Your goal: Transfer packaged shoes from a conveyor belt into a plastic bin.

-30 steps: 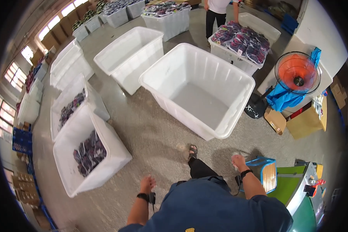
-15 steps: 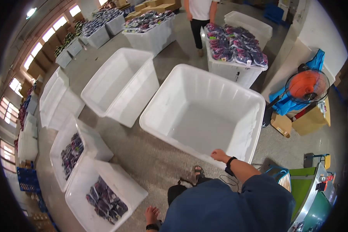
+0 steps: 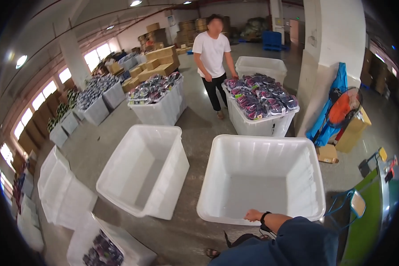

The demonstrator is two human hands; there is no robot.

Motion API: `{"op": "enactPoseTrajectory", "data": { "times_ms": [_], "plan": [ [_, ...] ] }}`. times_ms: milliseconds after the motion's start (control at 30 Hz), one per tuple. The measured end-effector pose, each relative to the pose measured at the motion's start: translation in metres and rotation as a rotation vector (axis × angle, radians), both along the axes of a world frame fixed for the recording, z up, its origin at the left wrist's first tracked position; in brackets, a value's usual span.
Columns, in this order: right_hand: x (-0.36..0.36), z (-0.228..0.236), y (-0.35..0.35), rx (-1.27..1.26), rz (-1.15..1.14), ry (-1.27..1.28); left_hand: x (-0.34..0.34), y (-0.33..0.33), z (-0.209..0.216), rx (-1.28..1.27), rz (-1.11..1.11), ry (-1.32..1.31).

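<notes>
My right hand (image 3: 253, 216) is at the near rim of a large white plastic bin (image 3: 208, 177), with its fingers curled in. Nothing shows between the fingers, and I cannot tell whether they touch the rim. A dark band circles that wrist, below a blue sleeve (image 3: 303, 241). Only bare white walls and a greyish bottom show inside this bin. My left hand is out of the picture. Left of the bin stands another white bin (image 3: 175, 177) with nothing in it.
A person (image 3: 213, 53) in a white shirt stands by a bin (image 3: 257, 124) heaped with bagged dark-and-pink shoes. More filled bins and cardboard boxes (image 3: 159, 62) stand at the back left. A fan (image 3: 341, 108), a pillar (image 3: 339, 40) and a green table (image 3: 363, 217) are on the right.
My view has lifted and turned, bringing the person and far hall into sight. My left hand has left the picture. My right hand now sits nearer the middle of the bin's near rim.
</notes>
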State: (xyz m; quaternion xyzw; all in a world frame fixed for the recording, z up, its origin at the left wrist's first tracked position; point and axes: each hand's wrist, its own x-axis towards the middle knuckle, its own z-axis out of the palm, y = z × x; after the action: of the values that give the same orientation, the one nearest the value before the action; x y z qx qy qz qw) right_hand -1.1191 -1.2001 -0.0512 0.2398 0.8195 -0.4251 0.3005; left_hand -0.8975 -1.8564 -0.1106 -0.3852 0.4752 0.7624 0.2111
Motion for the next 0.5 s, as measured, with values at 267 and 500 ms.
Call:
{"op": "enactPoseTrajectory", "data": {
  "times_ms": [267, 500],
  "plan": [
    [-0.091, -0.01, -0.083, -0.065, 0.032, 0.124, -0.269, -0.126, 0.017, -0.256, -0.107, -0.107],
    [-0.215, -0.024, -0.149, 0.032, -0.159, 0.089, -0.424, -0.161, 0.036, -0.233, -0.252, -0.222]
  ]
}}
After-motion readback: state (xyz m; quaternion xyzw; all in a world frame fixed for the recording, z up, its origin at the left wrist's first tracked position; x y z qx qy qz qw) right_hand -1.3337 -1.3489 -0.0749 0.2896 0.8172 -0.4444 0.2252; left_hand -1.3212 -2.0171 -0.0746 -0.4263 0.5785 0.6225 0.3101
